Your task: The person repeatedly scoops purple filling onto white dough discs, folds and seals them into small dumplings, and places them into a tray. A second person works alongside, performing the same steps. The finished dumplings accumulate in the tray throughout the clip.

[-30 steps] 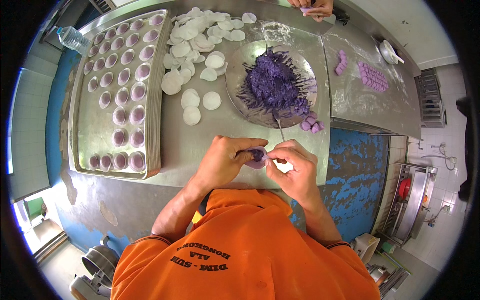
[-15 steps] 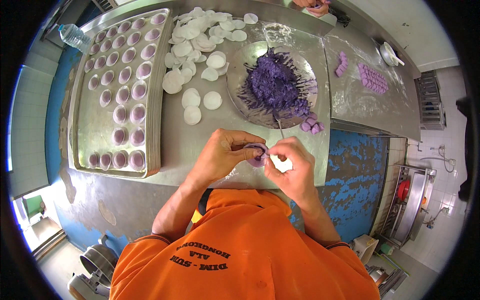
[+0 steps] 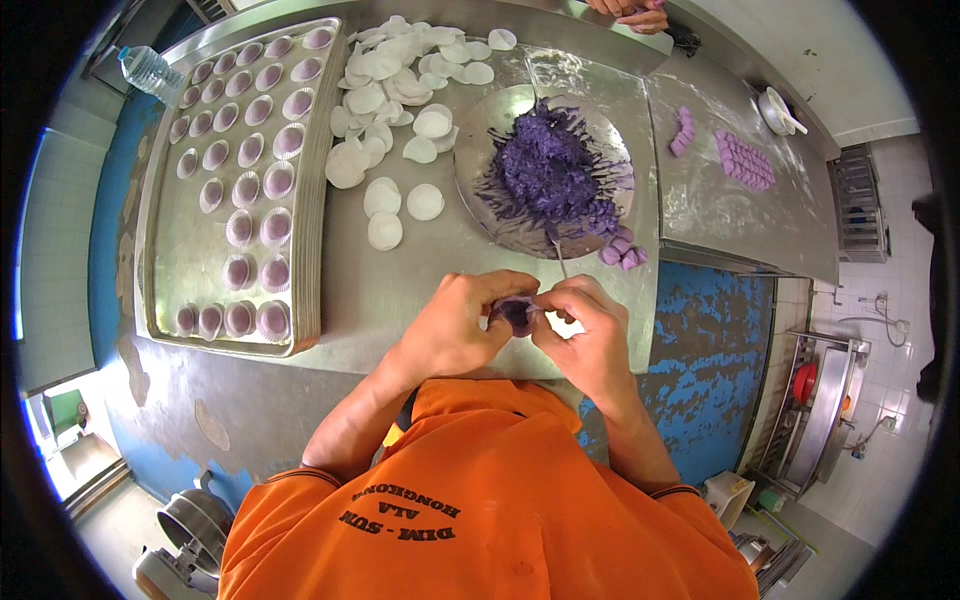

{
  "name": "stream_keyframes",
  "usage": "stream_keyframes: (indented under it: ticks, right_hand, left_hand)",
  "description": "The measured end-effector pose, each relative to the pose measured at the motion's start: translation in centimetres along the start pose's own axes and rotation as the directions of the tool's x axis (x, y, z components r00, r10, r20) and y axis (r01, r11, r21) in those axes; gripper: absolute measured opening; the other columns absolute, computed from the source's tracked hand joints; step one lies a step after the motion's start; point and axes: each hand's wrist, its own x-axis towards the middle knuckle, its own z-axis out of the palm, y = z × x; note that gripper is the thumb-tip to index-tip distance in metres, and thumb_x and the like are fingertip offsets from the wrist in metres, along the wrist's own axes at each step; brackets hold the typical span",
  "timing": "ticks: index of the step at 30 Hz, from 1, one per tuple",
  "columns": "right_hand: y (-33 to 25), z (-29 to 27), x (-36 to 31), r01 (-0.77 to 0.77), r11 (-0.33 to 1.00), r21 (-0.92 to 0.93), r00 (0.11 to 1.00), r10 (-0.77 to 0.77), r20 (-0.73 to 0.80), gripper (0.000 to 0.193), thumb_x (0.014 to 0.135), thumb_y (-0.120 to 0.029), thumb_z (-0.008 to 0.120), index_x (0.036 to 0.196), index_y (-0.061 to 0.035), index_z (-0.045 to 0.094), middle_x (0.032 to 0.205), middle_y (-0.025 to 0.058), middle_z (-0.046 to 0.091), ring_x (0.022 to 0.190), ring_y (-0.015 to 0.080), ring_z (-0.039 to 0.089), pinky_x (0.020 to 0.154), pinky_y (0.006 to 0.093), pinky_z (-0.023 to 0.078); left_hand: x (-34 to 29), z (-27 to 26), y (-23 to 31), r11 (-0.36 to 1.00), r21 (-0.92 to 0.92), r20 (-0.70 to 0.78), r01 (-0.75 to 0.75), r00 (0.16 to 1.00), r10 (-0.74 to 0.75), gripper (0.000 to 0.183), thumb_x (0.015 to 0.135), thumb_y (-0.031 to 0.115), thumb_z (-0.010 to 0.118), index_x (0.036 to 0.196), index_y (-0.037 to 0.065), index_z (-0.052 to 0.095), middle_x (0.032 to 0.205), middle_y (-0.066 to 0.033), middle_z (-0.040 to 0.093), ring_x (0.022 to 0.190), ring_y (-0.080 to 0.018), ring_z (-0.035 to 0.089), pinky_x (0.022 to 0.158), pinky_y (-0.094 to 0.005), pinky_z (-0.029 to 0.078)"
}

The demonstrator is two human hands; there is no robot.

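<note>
Between both hands, above the table's near edge, is a lilac dough bun [image 3: 514,315] with dark purple filling showing at its centre. My left hand [image 3: 455,325] cups it from the left, thumb and fingers closed around its side. The fingertips of my right hand [image 3: 588,325] pinch its right rim. Just beyond, a wide metal bowl [image 3: 480,215] holds a sticky mound of purple filling [image 3: 550,165], with a thin utensil handle [image 3: 559,262] sticking out toward me. Several small lilac dough pieces [image 3: 624,252] lie beside the bowl on the right.
At left, a metal tray [image 3: 200,285] atop a stack holds rows of lilac buns in paper cups. White paper rounds [image 3: 385,75] lie scattered beside it. Cut dough pieces [image 3: 745,158] and a white bowl [image 3: 776,110] stand on the right table. Another person's hands [image 3: 635,14] show at the far edge.
The bun has turned and its rim is drawn up more, with the dark filling facing me. My left hand has rotated slightly around it, and my right fingers still pinch its edge.
</note>
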Motion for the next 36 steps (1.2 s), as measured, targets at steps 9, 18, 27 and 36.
stream_keyframes:
  ticks: [9, 18, 27, 36]
  right_hand:
    - [0.2, 0.2, -0.2, 0.094, 0.994, -0.05, 0.994, -0.096, -0.051, 0.018, 0.075, 0.005, 0.077, 0.089, -0.0011, 0.068, 0.085, 0.0067, 0.064, 0.072, 0.0147, 0.06, 0.06, 0.0282, 0.049]
    - [0.3, 0.1, 0.0, 0.163, 0.984, -0.065, 0.987, -0.163, 0.012, 0.021, 0.072, 0.004, 0.079, 0.09, -0.0009, 0.069, 0.089, 0.0067, 0.065, 0.072, 0.0173, 0.062, 0.061, 0.029, 0.05]
    - [0.3, 0.3, -0.2, 0.121, 0.99, -0.072, 0.992, -0.118, 0.049, 0.02, 0.072, 0.003, 0.077, 0.089, -0.0017, 0.066, 0.089, 0.0095, 0.064, 0.083, 0.0274, 0.065, 0.069, 0.0373, 0.055]
    - [0.8, 0.4, 0.1, 0.097, 0.991, -0.092, 0.994, -0.102, -0.047, 0.018, 0.073, 0.007, 0.075, 0.087, -0.0005, 0.068, 0.088, 0.0076, 0.064, 0.07, 0.0172, 0.061, 0.059, 0.0294, 0.05]
  left_hand:
    - [0.5, 1.3, -2.2, 0.841, -0.524, -0.012, 0.134, 0.986, -0.164, 0.029, 0.094, -0.004, 0.065, 0.123, -0.007, 0.066, 0.109, -0.0113, 0.072, 0.097, -0.014, 0.068, 0.09, -0.0289, 0.057]
    - [0.7, 0.8, -1.4, 0.973, -0.19, -0.079, 0.132, 0.986, -0.149, 0.024, 0.091, -0.005, 0.066, 0.114, -0.003, 0.073, 0.094, -0.0149, 0.077, 0.086, -0.0175, 0.074, 0.079, -0.0312, 0.059]
    - [0.8, 0.9, -0.5, 0.99, 0.135, -0.071, -0.046, 0.996, 0.056, 0.035, 0.085, -0.01, 0.059, 0.115, 0.001, 0.073, 0.088, -0.0193, 0.074, 0.081, -0.0267, 0.074, 0.076, -0.0338, 0.058]
    - [1.3, 1.1, -1.2, 0.935, -0.352, -0.056, 0.049, 0.996, -0.074, 0.03, 0.087, -0.009, 0.063, 0.116, -0.008, 0.069, 0.092, -0.014, 0.075, 0.081, -0.0176, 0.071, 0.078, -0.0324, 0.058]
